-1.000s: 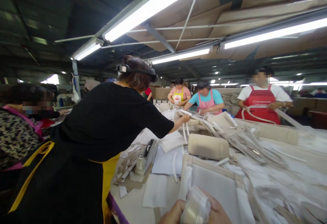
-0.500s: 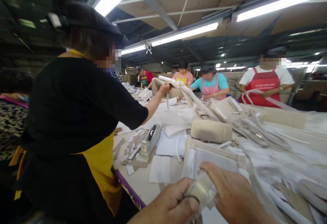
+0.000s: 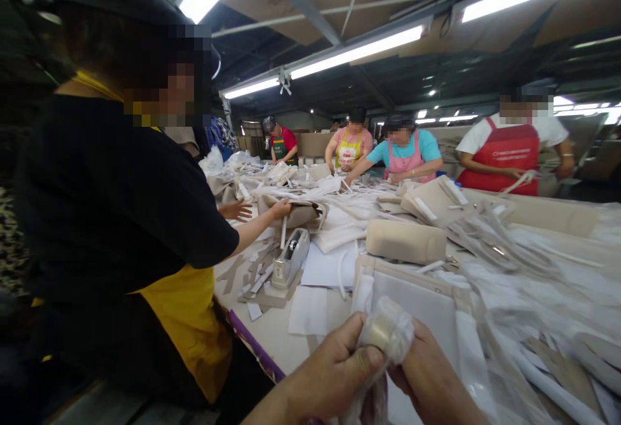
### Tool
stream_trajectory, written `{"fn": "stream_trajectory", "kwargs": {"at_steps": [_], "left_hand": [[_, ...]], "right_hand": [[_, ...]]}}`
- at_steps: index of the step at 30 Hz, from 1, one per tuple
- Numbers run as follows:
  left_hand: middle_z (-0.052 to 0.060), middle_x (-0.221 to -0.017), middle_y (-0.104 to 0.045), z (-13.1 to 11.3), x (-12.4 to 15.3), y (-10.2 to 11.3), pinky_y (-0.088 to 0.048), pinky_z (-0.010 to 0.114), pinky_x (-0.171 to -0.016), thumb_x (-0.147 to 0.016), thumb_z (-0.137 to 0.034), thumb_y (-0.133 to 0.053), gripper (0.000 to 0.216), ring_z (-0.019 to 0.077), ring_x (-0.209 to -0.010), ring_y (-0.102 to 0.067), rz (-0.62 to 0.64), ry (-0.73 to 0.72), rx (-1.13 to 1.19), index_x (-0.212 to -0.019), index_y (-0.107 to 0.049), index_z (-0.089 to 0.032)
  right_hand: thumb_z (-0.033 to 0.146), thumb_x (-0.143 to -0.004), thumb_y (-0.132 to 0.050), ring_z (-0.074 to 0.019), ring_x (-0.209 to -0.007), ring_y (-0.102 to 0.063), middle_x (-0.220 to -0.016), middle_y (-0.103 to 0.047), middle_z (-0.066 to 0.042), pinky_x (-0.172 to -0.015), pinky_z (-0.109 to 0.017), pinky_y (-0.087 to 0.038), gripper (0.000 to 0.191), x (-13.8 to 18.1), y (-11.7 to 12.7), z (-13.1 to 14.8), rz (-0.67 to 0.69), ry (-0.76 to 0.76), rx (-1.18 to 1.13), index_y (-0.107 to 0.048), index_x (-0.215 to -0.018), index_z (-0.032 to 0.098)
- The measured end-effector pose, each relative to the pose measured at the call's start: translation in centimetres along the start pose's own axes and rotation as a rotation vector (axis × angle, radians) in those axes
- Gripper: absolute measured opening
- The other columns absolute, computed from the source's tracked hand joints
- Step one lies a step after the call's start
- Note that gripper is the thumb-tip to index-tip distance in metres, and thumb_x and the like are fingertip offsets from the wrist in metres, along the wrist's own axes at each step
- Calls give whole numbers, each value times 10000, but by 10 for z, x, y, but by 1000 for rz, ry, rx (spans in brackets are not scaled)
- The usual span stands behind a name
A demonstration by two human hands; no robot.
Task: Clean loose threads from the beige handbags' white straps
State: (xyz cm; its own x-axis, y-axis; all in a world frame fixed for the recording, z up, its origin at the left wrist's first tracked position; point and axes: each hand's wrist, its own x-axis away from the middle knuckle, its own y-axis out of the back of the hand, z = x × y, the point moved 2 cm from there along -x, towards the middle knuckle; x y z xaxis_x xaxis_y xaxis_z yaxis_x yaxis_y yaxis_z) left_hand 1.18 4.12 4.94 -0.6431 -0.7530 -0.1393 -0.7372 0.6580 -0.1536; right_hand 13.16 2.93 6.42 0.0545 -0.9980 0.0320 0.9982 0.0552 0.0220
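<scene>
Both my hands hold a pale, yellowish roll, which looks like clear tape (image 3: 381, 333), with crumpled see-through plastic around it. My left hand (image 3: 334, 363) is closed on its near left side, thumb across the front. My right hand (image 3: 429, 370) grips the plastic from the right, its fingers mostly hidden behind. Loose plastic hangs down between the hands. Just beyond them lies a beige-edged bag piece (image 3: 412, 302) with a white panel. A padded beige block-shaped piece (image 3: 406, 241) sits farther back.
A tape dispenser (image 3: 290, 260) stands left of centre among beige and white scraps. On the left, a co-worker in black (image 3: 121, 192) handles a beige bag piece (image 3: 295, 215). A pile of straps and panels (image 3: 485, 231) covers the right side. Several co-workers stand across the table.
My hands have drawn closer together around the wrapped roll, and my right hand has turned in behind it. The co-worker on the left has lowered the beige piece toward the table.
</scene>
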Motion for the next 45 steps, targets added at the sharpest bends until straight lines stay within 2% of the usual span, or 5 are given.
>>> {"fn": "stream_trajectory", "kwargs": {"at_steps": [10, 19, 28, 35, 45], "left_hand": [[-63, -464, -488, 18, 2, -2, -324, 117, -276, -816, -464, -513, 367, 55, -294, -406, -6, 180, 85, -996, -441, -153], [-31, -522, -549, 29, -10, -5, -364, 122, -286, -804, -519, -508, 408, 56, -310, -458, 1, 158, 143, -958, -475, -143], [-12, -523, -587, 21, -27, -4, -417, 164, -320, -796, -506, -523, 386, 105, -351, -532, 36, 195, 137, -928, -458, -150], [-22, -498, -576, 36, -30, -4, -397, 152, -297, -841, -468, -473, 334, 84, -326, -492, -27, 205, 141, -922, -493, -145], [23, -618, -634, 43, -35, -3, -439, 176, -398, -851, -443, -471, 313, 121, -445, -590, 17, 209, 199, -974, -469, -156]], "right_hand": [[207, -757, -392, -200, -736, -612, -787, -648, -29, -659, -313, -439, 326, -9, 40, 10, 24, 454, 1019, -546, -1044, 217], [247, -772, -327, -110, -359, -396, -438, -372, 85, -370, -219, -303, 196, -10, 26, -21, -47, 28, 342, -502, -824, 176], [168, -745, -395, -201, -685, -598, -797, -656, -69, -587, -272, -379, 284, -22, 54, 6, -124, 387, 1177, -549, -984, 181], [207, -744, -332, -117, -415, -459, -518, -532, 34, -414, -216, -332, 243, -31, 46, -31, -57, 88, 469, -542, -862, 176], [191, -813, -390, -196, -723, -635, -870, -672, -22, -534, -262, -328, 241, -33, 61, -5, -73, 354, 1464, -531, -1005, 226]]}}
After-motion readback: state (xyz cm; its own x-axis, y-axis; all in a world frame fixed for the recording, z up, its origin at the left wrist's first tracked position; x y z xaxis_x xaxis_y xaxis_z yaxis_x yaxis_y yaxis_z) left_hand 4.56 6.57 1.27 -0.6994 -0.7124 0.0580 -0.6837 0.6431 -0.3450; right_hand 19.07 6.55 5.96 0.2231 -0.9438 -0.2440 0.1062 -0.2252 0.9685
